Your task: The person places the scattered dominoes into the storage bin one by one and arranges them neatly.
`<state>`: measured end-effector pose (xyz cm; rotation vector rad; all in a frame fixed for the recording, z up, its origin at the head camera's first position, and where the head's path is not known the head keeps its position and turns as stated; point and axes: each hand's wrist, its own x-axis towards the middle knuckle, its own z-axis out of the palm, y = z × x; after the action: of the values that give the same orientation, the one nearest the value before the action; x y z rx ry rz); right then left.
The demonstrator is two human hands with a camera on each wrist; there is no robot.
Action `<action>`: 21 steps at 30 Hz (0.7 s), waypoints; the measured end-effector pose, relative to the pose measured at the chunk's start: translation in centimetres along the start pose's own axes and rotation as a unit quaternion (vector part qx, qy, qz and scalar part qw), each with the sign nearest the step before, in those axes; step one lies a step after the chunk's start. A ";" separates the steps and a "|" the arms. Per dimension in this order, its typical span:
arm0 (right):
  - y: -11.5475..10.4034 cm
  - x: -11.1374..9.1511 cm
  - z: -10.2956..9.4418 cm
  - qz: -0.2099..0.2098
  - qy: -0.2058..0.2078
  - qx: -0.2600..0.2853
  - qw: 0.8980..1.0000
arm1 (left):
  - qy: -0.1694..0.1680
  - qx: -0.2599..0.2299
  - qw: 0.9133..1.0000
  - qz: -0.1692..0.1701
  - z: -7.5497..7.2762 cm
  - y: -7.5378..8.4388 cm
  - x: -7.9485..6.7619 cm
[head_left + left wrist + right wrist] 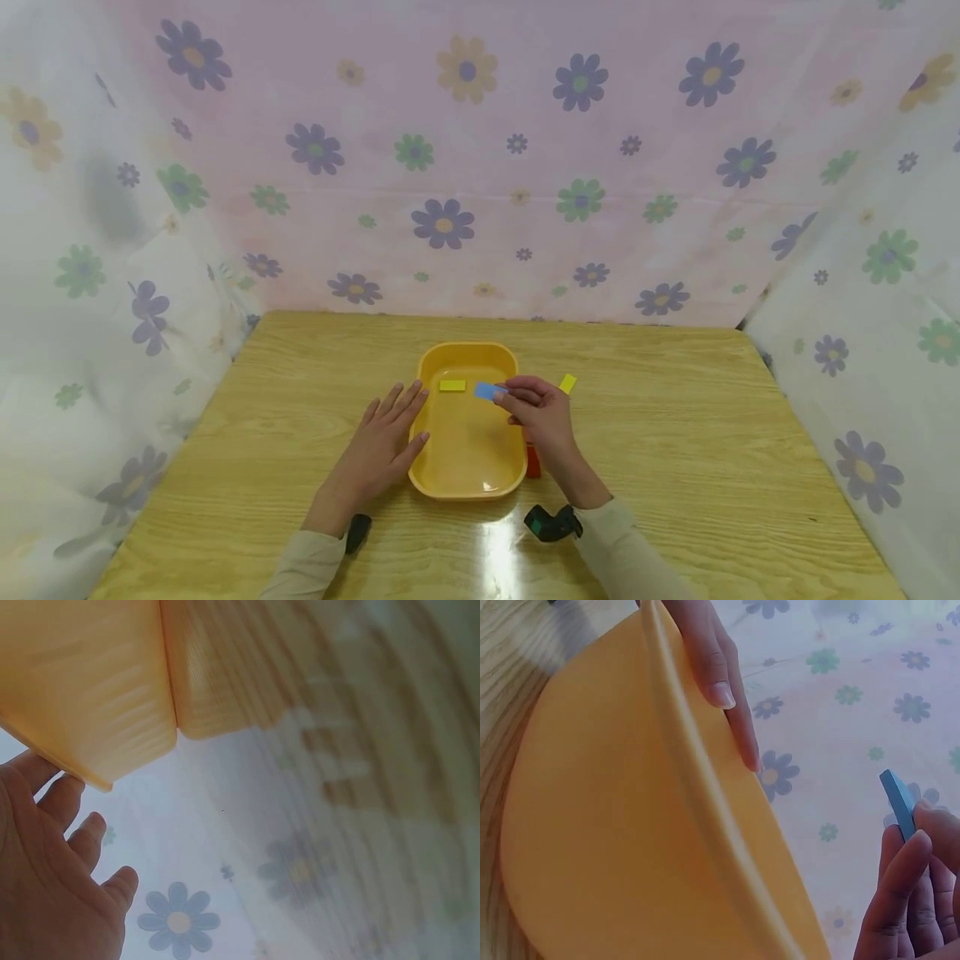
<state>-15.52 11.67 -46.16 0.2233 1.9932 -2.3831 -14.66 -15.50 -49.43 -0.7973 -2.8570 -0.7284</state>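
Observation:
My right hand (pixel 546 421) pinches a small flat blue block (pixel 489 391) between thumb and fingers, over the right side of a yellow-orange plastic basin (pixel 468 492). In the right wrist view the blue block (pixel 898 802) shows its thin edge above the fingertips. Inside the basin, towards its far end, lies a yellow block (pixel 452 386). My left hand (pixel 375 450) rests at the basin's left rim with its fingers extended. From below, the left wrist view shows those fingertips (pixel 90 829) along the rim.
Just right of the basin, partly covered by my right hand and wrist, is a red block (pixel 533 461). Another yellow block (pixel 567 383) lies beyond that hand on the wooden table (pixel 675 417). Flowered curtains (pixel 510 167) enclose the table at the back and sides.

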 end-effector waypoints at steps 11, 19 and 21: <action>-0.5 1.0 1.5 -0.004 0.002 -0.022 1.000 | 0.006 0.022 1.000 0.006 0.0 0.0 0.1; -1.0 2.0 2.6 -0.001 -0.004 -0.026 1.000 | -0.002 0.021 1.000 0.001 -0.1 0.0 0.1; -1.1 2.2 2.9 0.005 -0.010 -0.021 1.000 | -0.004 0.022 1.000 0.000 -0.1 -0.1 0.1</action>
<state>-18.05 9.23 -44.89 0.2081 2.0257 -2.3269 -14.75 -15.56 -49.38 -0.7950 -2.8694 -0.6611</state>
